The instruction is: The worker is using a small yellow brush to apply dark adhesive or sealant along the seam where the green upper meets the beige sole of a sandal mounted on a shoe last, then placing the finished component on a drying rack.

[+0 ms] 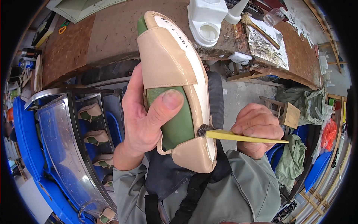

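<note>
My left hand [149, 112] is wrapped round a beige shoe [166, 59] on a green last [171, 115], its thumb pressed on the green side. The shoe is tilted so that its pale sole edge [203, 100] faces right. Between the fingers of my right hand [257, 128] is a brush with a flat yellow handle [242, 137]. The dark bristles [203, 130] touch the sole edge near the lower end of the shoe. A wet-looking shine runs along part of the beige edge.
A stained workbench [112, 37] spans the far side, with a white plastic pot [207, 26] and a hammer-like tool [264, 33] on a crusted sheet. At left stands a metal rack [71, 149] holding several beige shoes [95, 137]. Green sacks [294, 160] lie at right.
</note>
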{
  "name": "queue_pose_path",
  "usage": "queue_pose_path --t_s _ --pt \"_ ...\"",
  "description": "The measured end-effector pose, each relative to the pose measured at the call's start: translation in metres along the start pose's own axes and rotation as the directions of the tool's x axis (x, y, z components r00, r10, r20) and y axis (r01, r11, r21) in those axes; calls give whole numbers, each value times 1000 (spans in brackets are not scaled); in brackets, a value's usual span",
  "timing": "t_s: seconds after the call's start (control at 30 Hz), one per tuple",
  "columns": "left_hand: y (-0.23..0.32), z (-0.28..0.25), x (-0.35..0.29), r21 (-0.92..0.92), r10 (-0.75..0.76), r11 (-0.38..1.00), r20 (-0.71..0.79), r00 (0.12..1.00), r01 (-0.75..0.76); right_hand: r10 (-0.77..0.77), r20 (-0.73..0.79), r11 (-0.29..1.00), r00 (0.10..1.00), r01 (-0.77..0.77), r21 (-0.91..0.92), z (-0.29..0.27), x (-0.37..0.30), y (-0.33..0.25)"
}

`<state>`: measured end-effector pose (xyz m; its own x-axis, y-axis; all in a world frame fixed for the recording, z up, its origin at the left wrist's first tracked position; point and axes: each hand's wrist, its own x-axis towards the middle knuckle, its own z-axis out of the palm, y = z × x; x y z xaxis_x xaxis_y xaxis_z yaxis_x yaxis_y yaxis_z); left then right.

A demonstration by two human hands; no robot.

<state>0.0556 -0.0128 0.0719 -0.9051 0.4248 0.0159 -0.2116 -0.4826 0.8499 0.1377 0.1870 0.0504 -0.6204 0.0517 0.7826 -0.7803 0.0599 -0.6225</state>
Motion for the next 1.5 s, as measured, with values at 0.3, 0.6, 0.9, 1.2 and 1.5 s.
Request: queue_pose_path --t_s 0.3,0.6,0.9,1.2,1.5 --pt "2 4 -3 26 2 1000 31 1000 -3 98 -57 994 994 -100 -31 -11 31 16" --pt "3 2 -5 49 2 999 21 1000 -3 37 48 999 998 -37 17 -13 18 4" --pt "6 2 -13 106 -9 994 8 1000 8 -42 -44 999 998 42 -2 -8 37 16" --pt "1 -12 -11 181 -24 984 125 992 1 105 -78 988 991 -95 118 -4 97 49" --pt "-37 -52 23 -492 -184 858 -26 983 148 567 -314 822 761 -548 154 -51 24 84"
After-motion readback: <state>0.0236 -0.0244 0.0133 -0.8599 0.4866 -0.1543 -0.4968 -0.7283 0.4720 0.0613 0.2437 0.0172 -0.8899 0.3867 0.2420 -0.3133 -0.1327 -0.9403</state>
